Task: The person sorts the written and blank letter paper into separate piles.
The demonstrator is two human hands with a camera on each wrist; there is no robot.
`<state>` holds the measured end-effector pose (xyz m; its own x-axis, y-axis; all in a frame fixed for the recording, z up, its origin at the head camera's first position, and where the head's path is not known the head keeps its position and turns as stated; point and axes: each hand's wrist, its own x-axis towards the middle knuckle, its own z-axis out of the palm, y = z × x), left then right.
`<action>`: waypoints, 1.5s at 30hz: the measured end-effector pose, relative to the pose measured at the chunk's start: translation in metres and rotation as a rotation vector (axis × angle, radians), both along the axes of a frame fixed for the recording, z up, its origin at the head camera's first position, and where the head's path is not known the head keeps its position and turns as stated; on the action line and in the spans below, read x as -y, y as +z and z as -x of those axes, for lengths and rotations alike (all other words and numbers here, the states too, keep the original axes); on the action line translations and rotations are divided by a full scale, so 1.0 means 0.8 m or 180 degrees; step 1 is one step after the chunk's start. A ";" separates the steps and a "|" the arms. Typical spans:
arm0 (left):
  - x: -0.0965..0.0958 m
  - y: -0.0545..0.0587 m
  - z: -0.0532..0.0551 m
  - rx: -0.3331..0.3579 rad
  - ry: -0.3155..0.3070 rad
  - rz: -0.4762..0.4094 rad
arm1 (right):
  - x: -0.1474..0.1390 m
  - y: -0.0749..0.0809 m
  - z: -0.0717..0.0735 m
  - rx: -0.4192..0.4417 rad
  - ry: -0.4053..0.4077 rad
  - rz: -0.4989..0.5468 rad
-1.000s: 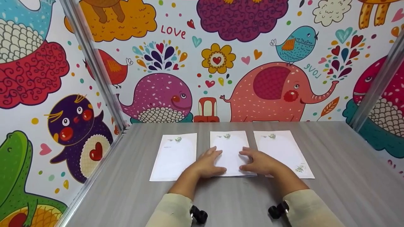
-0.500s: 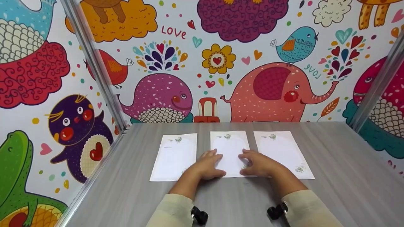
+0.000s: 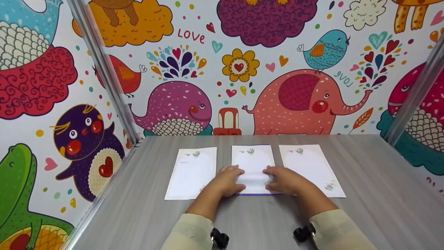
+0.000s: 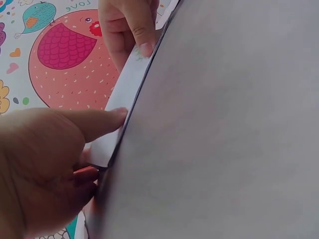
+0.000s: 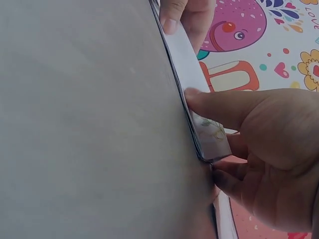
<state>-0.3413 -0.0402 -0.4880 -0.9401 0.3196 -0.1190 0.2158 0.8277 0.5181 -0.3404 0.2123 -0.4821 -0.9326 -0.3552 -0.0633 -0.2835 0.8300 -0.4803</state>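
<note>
In the head view, a white sheet of paper with green leaf prints lies in the middle of the table. A purple edge shows beneath it at top and bottom, and a faint bend crosses its lower half. My left hand grips its left side, and my right hand grips its right side. Both wrist views show the left thumb and the right thumb on top of the paper near its front edge. Other fingers curl at its sides, partly hidden. What lies under the sheet is mostly hidden.
A similar printed sheet lies to the left and another one to the right, partly under my right forearm. The grey wood-grain table meets cartoon-printed walls at the back and sides, framed by metal posts.
Both hands have shifted only slightly on the middle sheet. Purple edges now show above and below it, and a bend has appeared across its lower half. The side sheets have not moved.
</note>
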 end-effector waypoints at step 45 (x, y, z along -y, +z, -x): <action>0.005 -0.008 0.014 -0.0378 0.1064 -0.1374 | 0.002 0.002 0.013 0.0201 -0.1614 0.1546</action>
<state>-0.3523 -0.0443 -0.4943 -0.9976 -0.0021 0.0695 0.0554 0.5792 0.8133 -0.3505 0.2106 -0.4803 -0.9905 0.1204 -0.0672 0.1221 0.5399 -0.8328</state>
